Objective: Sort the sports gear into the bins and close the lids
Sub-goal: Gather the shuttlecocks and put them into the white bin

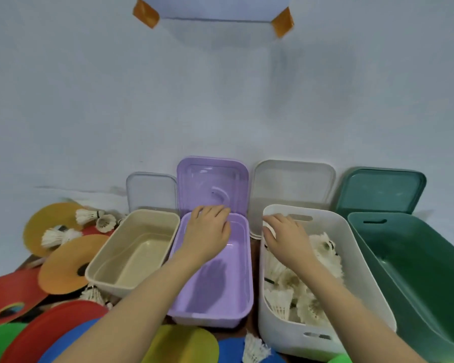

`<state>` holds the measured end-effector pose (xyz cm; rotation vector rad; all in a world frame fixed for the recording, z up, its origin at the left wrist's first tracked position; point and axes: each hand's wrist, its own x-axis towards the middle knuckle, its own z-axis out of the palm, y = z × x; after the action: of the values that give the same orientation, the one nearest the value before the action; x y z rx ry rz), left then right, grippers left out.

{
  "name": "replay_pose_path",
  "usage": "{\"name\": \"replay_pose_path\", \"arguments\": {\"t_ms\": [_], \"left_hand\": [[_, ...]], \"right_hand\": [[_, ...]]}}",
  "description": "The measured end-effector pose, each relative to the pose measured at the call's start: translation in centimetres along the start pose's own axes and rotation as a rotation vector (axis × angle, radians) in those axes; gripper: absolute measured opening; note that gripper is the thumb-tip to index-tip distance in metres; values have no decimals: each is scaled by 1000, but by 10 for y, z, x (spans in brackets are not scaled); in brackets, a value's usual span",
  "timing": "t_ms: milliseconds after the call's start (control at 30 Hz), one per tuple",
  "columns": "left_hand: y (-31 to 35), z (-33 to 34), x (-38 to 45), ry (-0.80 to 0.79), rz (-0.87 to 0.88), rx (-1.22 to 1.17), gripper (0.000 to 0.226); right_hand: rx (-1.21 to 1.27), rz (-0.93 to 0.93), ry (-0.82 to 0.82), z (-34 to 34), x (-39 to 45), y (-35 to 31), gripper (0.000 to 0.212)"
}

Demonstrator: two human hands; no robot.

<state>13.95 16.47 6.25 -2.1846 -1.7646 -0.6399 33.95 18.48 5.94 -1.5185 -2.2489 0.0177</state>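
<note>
Barely begun: shuttlecocks [323, 255] heaped in white bin [351, 239] right of centre; more gear lower left; all lids [212, 179] open; left hand [207, 231], fingers curled, over purple bin [243, 297]; right hand [286, 237] loosely curled, grip unclear.

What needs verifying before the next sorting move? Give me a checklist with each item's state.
1. All bins open: ok; purple lid and the other lids lean on the wall.
2. White bin holds shuttlecocks: ok.
3. Purple bin, beige bin and green bin have room: ok.
4. Left hand free: cannot tell.
5. Right hand free: cannot tell.
6. Loose gear cleared: not ok; discs remain outside.
</note>
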Motion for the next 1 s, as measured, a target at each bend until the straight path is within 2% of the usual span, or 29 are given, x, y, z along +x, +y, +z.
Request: {"name": "replay_pose_path", "arguments": {"t_ms": [200,500,633,800,1000], "left_hand": [[-82,-26,-33,-1,-76,42,38],[-244,-37,-69,-65,-241,45,38],[-318,-28,-80,-69,-293,-9,33],[-397,-7,-96,-103,-358,-39,37],[-461,30,-109,-248,-442,-85,35]], "right_hand": [[141,-62,-20,33,27,-84,30],[281,-64,-71,100,85,-216,26],[285,-87,-96,135,114,-270,25],[350,-103,-177,182,152,-324,26],[278,-113,-346,240,200,-365,32]]}}
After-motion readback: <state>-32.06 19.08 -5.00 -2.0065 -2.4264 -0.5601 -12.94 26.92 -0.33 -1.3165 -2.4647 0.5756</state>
